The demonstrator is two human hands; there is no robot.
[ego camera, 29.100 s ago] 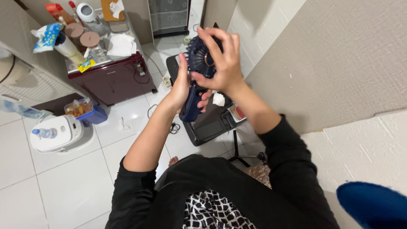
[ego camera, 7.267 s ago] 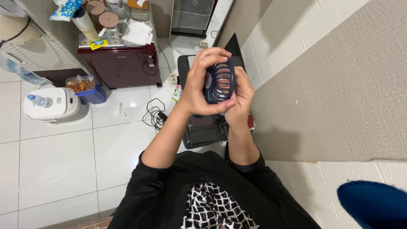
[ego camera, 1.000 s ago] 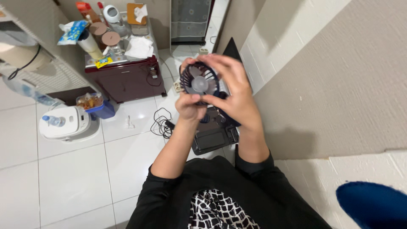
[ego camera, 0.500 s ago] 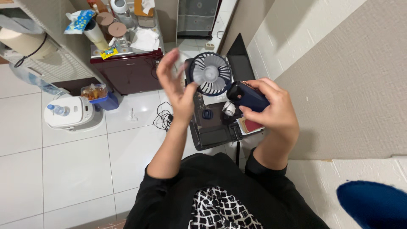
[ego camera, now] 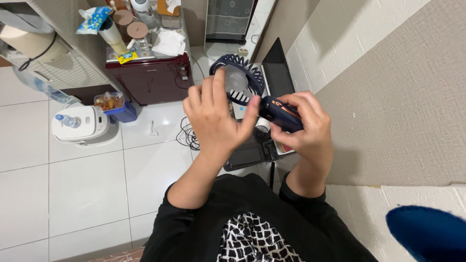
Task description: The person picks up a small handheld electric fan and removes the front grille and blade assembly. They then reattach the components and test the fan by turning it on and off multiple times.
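Observation:
I hold a dark blue handheld fan in front of me, its round grilled head pointing away and its handle toward the right. My right hand is wrapped around the fan's handle. My left hand is spread flat with fingers apart, just in front of the fan head and covering part of it. It grips nothing. Both arms wear black sleeves.
Below my hands stand a dark low table and an open laptop by the wall. A maroon mini fridge with jars on top, a white rice cooker, a tangled cable and a blue object lie around.
The left hand has let go of the fan head and now spreads flat in front of it. The right hand has taken the handle and keeps the fan tilted sideways.

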